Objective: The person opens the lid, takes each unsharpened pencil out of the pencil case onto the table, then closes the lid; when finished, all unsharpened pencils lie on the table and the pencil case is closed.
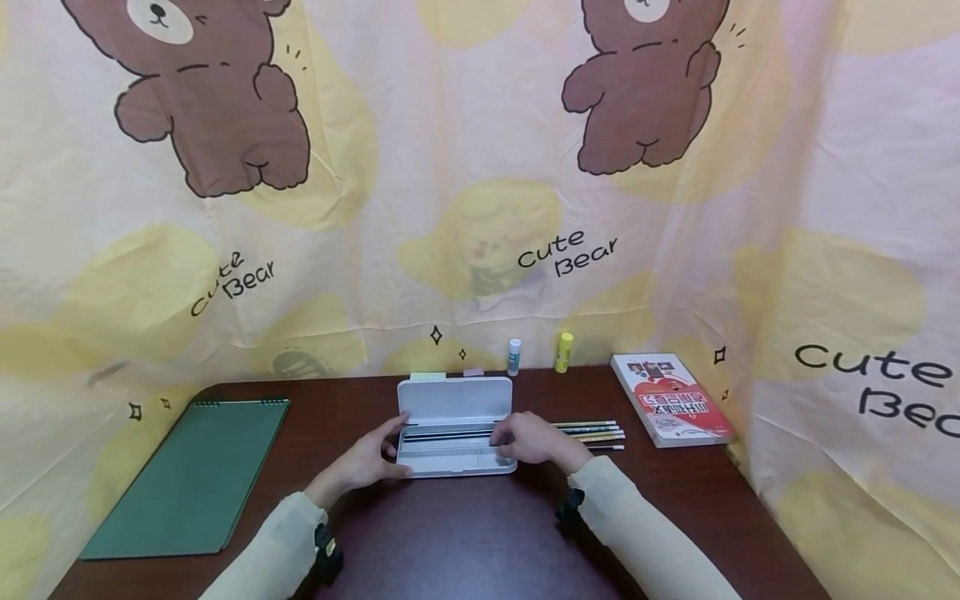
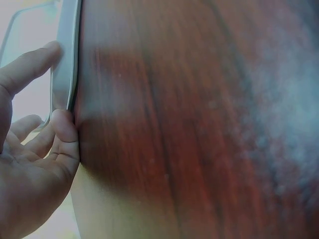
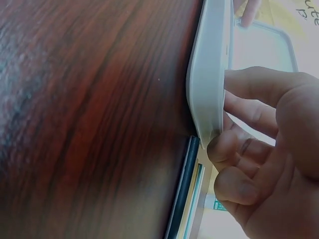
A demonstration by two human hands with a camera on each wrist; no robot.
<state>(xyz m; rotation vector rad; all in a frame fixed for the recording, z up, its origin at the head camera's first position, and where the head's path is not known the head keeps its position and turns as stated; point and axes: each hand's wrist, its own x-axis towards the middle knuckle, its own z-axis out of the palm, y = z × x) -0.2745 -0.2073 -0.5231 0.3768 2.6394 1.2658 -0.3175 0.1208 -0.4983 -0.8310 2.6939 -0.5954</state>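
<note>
A white pencil case [image 1: 456, 462] lies on the table with its lid [image 1: 455, 402] raised at the back. Inside, slim dark pencils [image 1: 442, 435] lie lengthwise in the rear compartment. My left hand [image 1: 365, 457] grips the case's left end, thumb at the front corner and fingers toward the back. My right hand [image 1: 531, 437] reaches over the right end, its thumb and forefinger pinching the pencils' right ends inside. In the right wrist view, that hand's thumb [image 3: 254, 82] crosses the case's edge; the pinched ends are hidden there.
More pencils [image 1: 600, 432] lie right of the case, partly behind the right hand. A glue stick [image 1: 513, 358] and a yellow tube [image 1: 564, 353] stand at the back beside sticky notes [image 1: 427, 377]. A green spiral notebook [image 1: 191, 475] lies left, a book [image 1: 671, 400] right.
</note>
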